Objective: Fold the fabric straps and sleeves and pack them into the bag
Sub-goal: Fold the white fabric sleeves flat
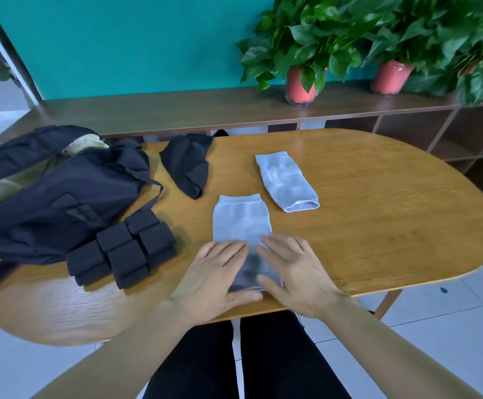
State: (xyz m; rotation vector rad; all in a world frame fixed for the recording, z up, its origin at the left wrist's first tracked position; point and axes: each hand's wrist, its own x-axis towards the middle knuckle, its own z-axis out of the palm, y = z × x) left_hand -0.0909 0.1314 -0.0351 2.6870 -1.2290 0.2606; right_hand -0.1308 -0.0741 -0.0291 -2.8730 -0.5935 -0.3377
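Folding partway done, packing apparently unstarted.
Pressed flat on near grey sleeve point(241, 220) at bench point(378, 226) edge: left hand point(214, 272), right hand point(295, 272), fingers straight; folded black straps point(122, 249) against bag point(56, 191); farther off, second grey sleeve point(287, 181), crumpled black piece point(187, 164) waiting.

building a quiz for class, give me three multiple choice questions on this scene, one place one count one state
1. Where on the table is the black bag?
A) its left end
B) its right end
C) its middle

2. How many grey sleeves lie on the table?
A) one
B) two
C) four

3. What are the left hand and right hand doing?
A) lifting the bag
B) lying flat on the near sleeve
C) holding a pot

Answers:
1 A, it fills the left end.
2 B, near sleeve plus far sleeve.
3 B, straight fingers rest on it.
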